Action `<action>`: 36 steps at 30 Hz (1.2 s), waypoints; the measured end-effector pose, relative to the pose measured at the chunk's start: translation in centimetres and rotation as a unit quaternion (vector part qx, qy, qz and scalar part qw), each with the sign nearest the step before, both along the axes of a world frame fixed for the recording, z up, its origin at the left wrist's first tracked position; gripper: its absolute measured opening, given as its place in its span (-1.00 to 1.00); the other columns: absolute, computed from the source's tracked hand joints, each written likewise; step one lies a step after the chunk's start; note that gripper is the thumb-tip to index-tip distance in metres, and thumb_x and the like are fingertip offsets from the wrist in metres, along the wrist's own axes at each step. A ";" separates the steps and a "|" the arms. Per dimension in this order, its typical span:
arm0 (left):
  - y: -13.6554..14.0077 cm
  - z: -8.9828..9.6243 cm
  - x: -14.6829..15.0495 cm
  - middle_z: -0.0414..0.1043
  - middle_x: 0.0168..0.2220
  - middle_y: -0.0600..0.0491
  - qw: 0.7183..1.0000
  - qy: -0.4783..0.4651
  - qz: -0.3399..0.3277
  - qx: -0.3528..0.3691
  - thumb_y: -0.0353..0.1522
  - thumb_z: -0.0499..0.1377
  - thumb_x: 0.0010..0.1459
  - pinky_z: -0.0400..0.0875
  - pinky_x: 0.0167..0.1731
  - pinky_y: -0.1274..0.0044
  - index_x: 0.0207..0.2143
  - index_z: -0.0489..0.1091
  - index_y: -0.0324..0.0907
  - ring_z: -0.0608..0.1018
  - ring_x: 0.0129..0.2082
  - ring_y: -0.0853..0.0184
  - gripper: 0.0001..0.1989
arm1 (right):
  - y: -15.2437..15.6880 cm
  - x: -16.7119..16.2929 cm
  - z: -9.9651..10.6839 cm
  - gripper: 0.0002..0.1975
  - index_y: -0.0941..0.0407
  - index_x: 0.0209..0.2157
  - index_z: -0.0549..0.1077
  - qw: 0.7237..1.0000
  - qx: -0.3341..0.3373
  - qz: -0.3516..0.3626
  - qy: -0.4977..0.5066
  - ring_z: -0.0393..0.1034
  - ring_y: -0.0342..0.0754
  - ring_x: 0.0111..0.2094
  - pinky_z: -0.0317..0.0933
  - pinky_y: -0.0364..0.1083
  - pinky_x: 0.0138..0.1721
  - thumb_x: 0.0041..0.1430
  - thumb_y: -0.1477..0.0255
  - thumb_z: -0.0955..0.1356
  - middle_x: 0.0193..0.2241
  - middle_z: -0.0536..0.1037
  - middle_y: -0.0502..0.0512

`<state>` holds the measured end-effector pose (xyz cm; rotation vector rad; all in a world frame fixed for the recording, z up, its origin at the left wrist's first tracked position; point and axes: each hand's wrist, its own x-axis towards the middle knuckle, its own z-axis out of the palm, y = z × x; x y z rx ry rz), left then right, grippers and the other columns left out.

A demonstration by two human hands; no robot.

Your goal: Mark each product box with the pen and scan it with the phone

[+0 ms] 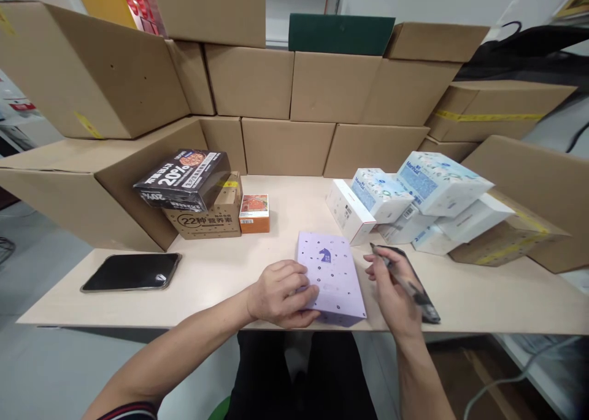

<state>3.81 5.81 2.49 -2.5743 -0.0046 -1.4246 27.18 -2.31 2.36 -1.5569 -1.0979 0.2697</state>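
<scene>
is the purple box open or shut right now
Shut: the purple box shows a flat, unbroken top with no flap or lid raised. The left hand touches its left edge.

Blurred pen (pixel 407 286), half-covered dark slab (pixel 431 312)

The right hand (pixel 398 294) and pen are smeared, the pen's rear end most; together they hide much of the slab beneath, so its kind cannot be told. The left hand (pixel 283 294) covers the near left edge of the lilac box (pixel 334 279); whether its fingers grip or merely rest is unclear. Small lettering under the box's horse-head emblem (pixel 325 255) is unreadable, as is fine print on the orange box (pixel 254 214) beyond the left hand. Beyond the right hand, stacked Manhua tissue packs (pixel 442 183) partly hide one another. The bottom edge crops the right forearm (pixel 421 374) and left sleeve (pixel 131 411); the top edge cuts a carton (pixel 209 8) far beyond the left hand.
</scene>
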 end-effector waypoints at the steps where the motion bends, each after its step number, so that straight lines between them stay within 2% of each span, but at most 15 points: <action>1: 0.1 0.0 -0.1 0.47 -0.44 0.02 1.000 -0.002 0.002 0.000 -0.19 0.20 0.12 0.60 -0.35 0.41 -0.20 0.42 -0.23 0.60 -0.33 0.24 -0.70 | -0.3 0.6 -0.8 -0.69 0.07 -0.02 0.44 0.997 -0.029 0.010 -0.066 0.48 0.01 -0.20 0.35 0.03 -0.13 0.29 0.25 0.29 -0.12 0.57 0.17; 3: 0.4 -0.1 -0.2 0.46 -0.44 0.01 1.000 -0.006 0.010 0.001 -0.21 0.21 0.09 0.59 -0.36 0.40 -0.20 0.42 -0.23 0.60 -0.32 0.23 -0.70 | -0.7 1.6 -2.2 -0.66 0.07 0.05 0.43 0.979 -0.065 0.062 -0.184 0.43 0.07 -0.02 0.31 0.08 0.01 0.31 0.36 0.22 -0.01 0.53 0.20; 5: 0.8 -0.1 -0.4 0.46 -0.43 0.01 1.000 -0.009 0.026 0.001 -0.22 0.21 0.09 0.59 -0.37 0.40 -0.20 0.42 -0.22 0.59 -0.33 0.23 -0.71 | -0.7 1.9 -3.1 -0.57 0.07 0.13 0.38 0.952 -0.085 0.115 -0.269 0.36 0.09 0.06 0.28 0.10 0.06 0.28 0.51 0.16 0.06 0.49 0.20; 9: 1.5 -0.2 -0.6 0.47 -0.42 0.01 0.998 -0.011 0.060 0.002 -0.22 0.21 0.09 0.58 -0.38 0.40 -0.20 0.42 -0.19 0.60 -0.33 0.23 -0.73 | 0.5 1.0 -3.5 -0.41 0.09 0.21 0.31 0.897 -0.129 0.136 -0.401 0.32 0.12 -0.06 0.29 0.11 -0.04 0.15 0.66 0.17 0.01 0.50 0.23; 11: 1.7 -0.3 -0.7 0.47 -0.42 0.01 0.998 -0.013 0.069 0.004 -0.22 0.21 0.09 0.57 -0.38 0.40 -0.19 0.42 -0.19 0.60 -0.32 0.22 -0.72 | 1.2 0.2 -3.2 -0.42 0.08 0.18 0.34 0.869 -0.158 0.132 -0.451 0.30 0.10 -0.14 0.28 0.06 -0.12 0.15 0.68 0.18 -0.05 0.51 0.24; 13: 1.9 -0.3 -0.8 0.47 -0.41 0.00 0.997 -0.016 0.073 0.005 -0.22 0.21 0.09 0.57 -0.38 0.40 -0.19 0.41 -0.19 0.60 -0.32 0.22 -0.72 | 1.7 -0.4 -3.0 -0.48 0.07 0.12 0.40 0.852 -0.180 0.131 -0.474 0.26 0.09 -0.17 0.24 0.01 -0.19 0.17 0.67 0.18 -0.09 0.51 0.23; 19: 2.0 -0.3 -0.7 0.48 -0.39 -0.04 0.996 -0.016 0.086 0.001 -0.26 0.24 0.07 0.56 -0.37 0.37 -0.18 0.41 -0.22 0.59 -0.29 0.18 -0.71 | 1.9 -0.7 -3.2 -0.55 0.01 0.05 0.46 0.846 -0.191 0.130 -0.481 0.24 0.11 -0.18 0.20 -0.01 -0.25 0.23 0.64 0.19 -0.05 0.49 0.20; 22: 1.9 -0.4 -0.7 0.48 -0.38 -0.03 0.996 -0.016 0.089 -0.004 -0.25 0.22 0.09 0.56 -0.35 0.37 -0.16 0.41 -0.20 0.59 -0.27 0.19 -0.71 | 0.7 0.0 -3.6 -0.52 0.05 0.15 0.39 0.864 -0.141 0.124 -0.468 0.26 0.11 -0.13 0.25 0.02 -0.14 0.26 0.61 0.17 -0.03 0.49 0.21; 24: 1.9 -0.5 -0.7 0.48 -0.38 -0.03 0.996 -0.013 0.090 -0.008 -0.25 0.23 0.09 0.57 -0.34 0.36 -0.16 0.41 -0.19 0.59 -0.26 0.19 -0.71 | -0.6 1.0 -3.8 -0.55 0.10 0.20 0.33 0.887 -0.093 0.068 -0.448 0.27 0.14 -0.05 0.25 0.08 -0.03 0.31 0.51 0.18 -0.02 0.47 0.26; 26: 1.8 -0.5 -0.7 0.49 -0.38 -0.04 0.996 -0.010 0.091 -0.008 -0.25 0.24 0.09 0.57 -0.32 0.36 -0.15 0.41 -0.20 0.60 -0.25 0.18 -0.71 | -2.2 2.3 -4.0 -0.54 0.14 0.21 0.32 0.899 -0.080 -0.036 -0.430 0.26 0.23 0.04 0.22 0.19 0.03 0.33 0.31 0.21 0.02 0.41 0.37; 28: 1.6 -0.4 -0.6 0.49 -0.37 -0.04 0.995 -0.007 0.097 -0.007 -0.24 0.25 0.10 0.58 -0.32 0.36 -0.15 0.42 -0.20 0.60 -0.24 0.18 -0.71 | -3.8 3.7 -4.5 -0.38 0.16 0.22 0.32 0.890 -0.129 -0.144 -0.412 0.20 0.40 0.12 0.18 0.35 0.01 0.27 0.07 0.23 0.12 0.31 0.48; 30: 1.5 -0.4 -0.4 0.50 -0.36 -0.05 0.995 -0.010 0.104 -0.004 -0.24 0.25 0.12 0.58 -0.31 0.36 -0.15 0.42 -0.21 0.60 -0.24 0.18 -0.71 | -4.9 5.1 -5.0 -0.20 0.17 0.24 0.29 0.876 -0.213 -0.206 -0.381 0.15 0.55 0.15 0.17 0.44 -0.03 0.18 -0.10 0.21 0.19 0.23 0.55; 33: 1.2 -0.5 -0.1 0.50 -0.36 -0.05 0.994 -0.015 0.111 0.000 -0.23 0.25 0.13 0.58 -0.30 0.36 -0.15 0.42 -0.21 0.59 -0.24 0.18 -0.71 | -5.5 6.4 -5.8 -0.07 0.18 0.29 0.22 0.871 -0.315 -0.193 -0.323 0.21 0.57 0.12 0.20 0.41 -0.03 0.10 -0.21 0.17 0.16 0.28 0.53; 36: 1.1 -0.5 0.1 0.49 -0.36 -0.06 0.993 -0.017 0.113 0.002 -0.23 0.27 0.12 0.56 -0.29 0.35 -0.16 0.42 -0.23 0.58 -0.24 0.17 -0.70 | -5.0 6.7 -6.2 -0.07 0.16 0.30 0.20 0.874 -0.339 -0.165 -0.307 0.28 0.51 0.07 0.22 0.35 -0.02 0.09 -0.20 0.17 0.08 0.37 0.45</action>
